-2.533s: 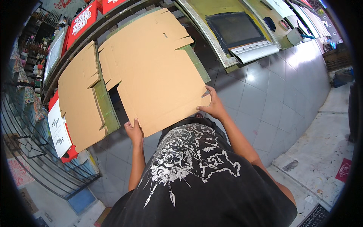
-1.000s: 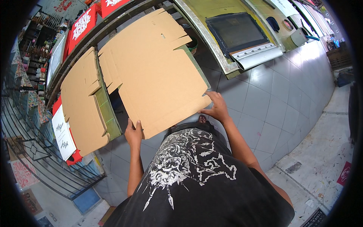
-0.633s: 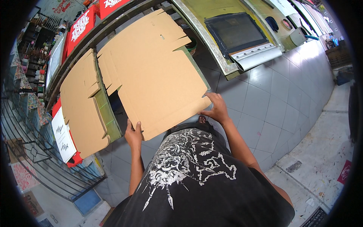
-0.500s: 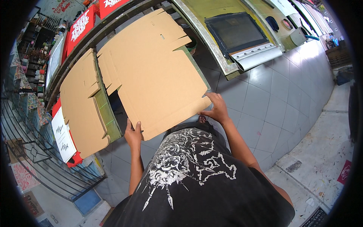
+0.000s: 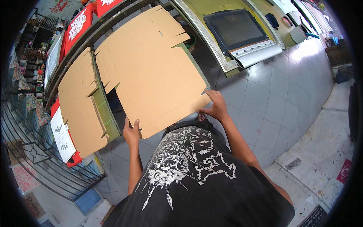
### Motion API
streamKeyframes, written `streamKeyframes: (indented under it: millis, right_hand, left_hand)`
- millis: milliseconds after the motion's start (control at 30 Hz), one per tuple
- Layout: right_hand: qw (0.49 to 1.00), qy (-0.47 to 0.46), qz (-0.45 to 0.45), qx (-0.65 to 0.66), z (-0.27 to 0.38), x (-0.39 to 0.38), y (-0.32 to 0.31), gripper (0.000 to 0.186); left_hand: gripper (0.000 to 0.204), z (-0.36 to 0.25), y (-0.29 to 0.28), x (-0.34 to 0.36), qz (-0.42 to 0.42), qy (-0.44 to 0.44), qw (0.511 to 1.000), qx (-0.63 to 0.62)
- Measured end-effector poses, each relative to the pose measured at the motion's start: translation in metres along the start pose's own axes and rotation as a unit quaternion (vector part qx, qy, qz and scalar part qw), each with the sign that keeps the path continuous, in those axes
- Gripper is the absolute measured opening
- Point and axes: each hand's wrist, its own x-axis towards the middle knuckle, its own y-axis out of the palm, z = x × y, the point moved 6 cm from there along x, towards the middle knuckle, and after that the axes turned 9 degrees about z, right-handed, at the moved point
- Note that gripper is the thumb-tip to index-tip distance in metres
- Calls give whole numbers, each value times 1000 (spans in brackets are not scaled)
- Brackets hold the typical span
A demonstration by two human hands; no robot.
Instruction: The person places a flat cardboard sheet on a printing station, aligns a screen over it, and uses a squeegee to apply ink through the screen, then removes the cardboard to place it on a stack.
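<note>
A large flat brown cardboard box blank [image 5: 151, 75], with slots and cut tabs along its far end and left side, lies over a green board [image 5: 199, 73] that shows along its right edge. At the blank's near left corner, my left hand [image 5: 131, 132] grips the edge, thumb on top. My right hand [image 5: 216, 107] pinches the near right corner, thumb beneath and fingers at the side edge. The sheet's near edge reaches past the board toward my body. To the left, a second cardboard blank [image 5: 77, 108] rests on another green board [image 5: 106, 117].
A framed printing screen [image 5: 236, 32] with a metal squeegee [image 5: 257, 53] stands at the far right, near a grey container [image 5: 298, 34]. Red printed sheets [image 5: 80, 28] lie along the far rail. White printed paper [image 5: 62, 134] sits at far left, beside a black metal railing [image 5: 38, 162].
The view has shifted slightly. Both hands keep their hold on the cardboard blank, whose near edge sits a touch farther forward and looks flatter at the right corner.
</note>
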Motion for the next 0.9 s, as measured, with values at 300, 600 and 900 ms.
streamKeyframes:
  millis: [300,600,900]
  right_hand:
    - [1000,3,2,-3,-2,-1,1,75]
    - [1000,12,5,-6,-5,-2,4,77]
    - [1000,6,4,-9,-7,-3,5,79]
  left_hand:
    - [59,-9,0,-2,2,15,1000,-9]
    - [59,-7,-1,-1,-1,26,1000,9]
    - [58,-3,1,1,5,25,1000,2]
